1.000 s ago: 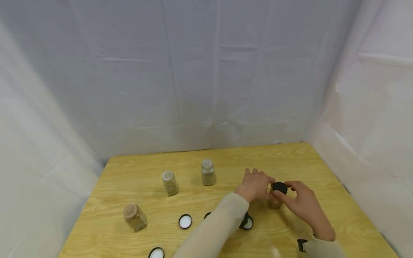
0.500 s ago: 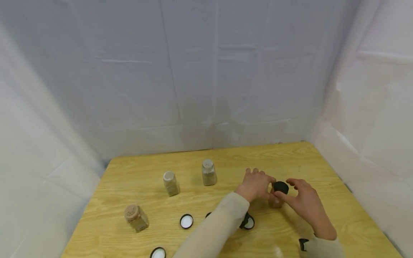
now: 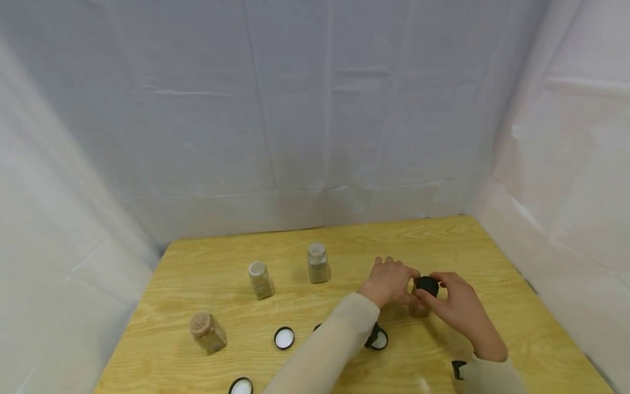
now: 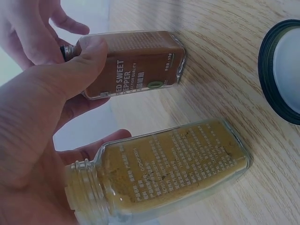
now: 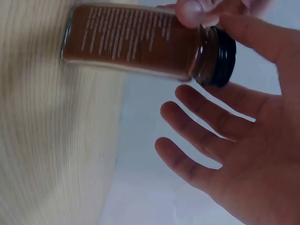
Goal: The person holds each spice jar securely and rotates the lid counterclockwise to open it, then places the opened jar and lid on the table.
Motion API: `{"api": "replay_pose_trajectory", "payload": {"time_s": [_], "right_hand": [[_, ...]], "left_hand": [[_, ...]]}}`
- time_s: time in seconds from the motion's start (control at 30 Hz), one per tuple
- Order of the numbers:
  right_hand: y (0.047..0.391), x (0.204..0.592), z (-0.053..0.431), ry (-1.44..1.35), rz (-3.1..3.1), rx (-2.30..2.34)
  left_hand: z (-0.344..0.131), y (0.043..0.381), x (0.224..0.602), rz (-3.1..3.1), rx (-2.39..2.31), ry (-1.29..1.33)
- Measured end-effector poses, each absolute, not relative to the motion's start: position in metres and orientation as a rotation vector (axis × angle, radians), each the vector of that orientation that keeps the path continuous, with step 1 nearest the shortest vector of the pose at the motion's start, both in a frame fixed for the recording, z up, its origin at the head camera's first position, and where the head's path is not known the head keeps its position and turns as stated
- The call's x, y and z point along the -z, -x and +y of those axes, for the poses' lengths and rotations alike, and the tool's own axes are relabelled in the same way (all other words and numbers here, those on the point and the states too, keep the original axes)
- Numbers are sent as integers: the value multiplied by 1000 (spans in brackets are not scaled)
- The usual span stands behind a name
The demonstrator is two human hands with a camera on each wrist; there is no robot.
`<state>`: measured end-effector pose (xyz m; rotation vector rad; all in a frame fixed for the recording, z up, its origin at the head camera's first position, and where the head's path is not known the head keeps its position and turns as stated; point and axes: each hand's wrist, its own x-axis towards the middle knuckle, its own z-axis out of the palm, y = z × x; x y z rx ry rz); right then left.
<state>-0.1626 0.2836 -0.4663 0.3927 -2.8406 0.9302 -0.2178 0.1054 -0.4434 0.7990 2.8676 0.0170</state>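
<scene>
My left hand (image 3: 391,282) grips a glass spice jar of red sweet pepper powder (image 4: 136,65) near its neck, thumb on one side. The jar stands upright at the right of the table. On its black cap (image 3: 427,285) my right hand (image 3: 462,309) pinches with thumb and index finger; the other fingers (image 5: 187,126) are spread free in the right wrist view. Just beside my left hand, a capless jar of yellow-brown powder (image 4: 173,164) shows its threaded glass neck; in the head view my left hand and arm hide it.
Three capless jars stand leftward: a brown-topped one (image 3: 208,332) and two pale-topped ones (image 3: 261,280), (image 3: 318,264). Black caps with white liners lie nearer, including one cap (image 3: 284,338) and another cap (image 3: 241,386). White sheeting (image 3: 315,137) encloses the wooden table (image 3: 162,361).
Half a second ago my right index finger stood slightly off the black cap; now it is back against it. My left hand and the red pepper jar have stayed in place.
</scene>
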Motion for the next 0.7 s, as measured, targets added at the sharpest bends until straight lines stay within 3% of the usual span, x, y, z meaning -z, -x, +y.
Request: {"api": "replay_pose_trajectory", "payload": {"time_s": [0.27,0.7], "right_hand": [[162,463,282,-464,-2809,-909],[155,460,292,-343,-2881,-929]], "left_hand": [[105,219,443,2870,13,-806],[105,220,446,2867,9,-789]]}}
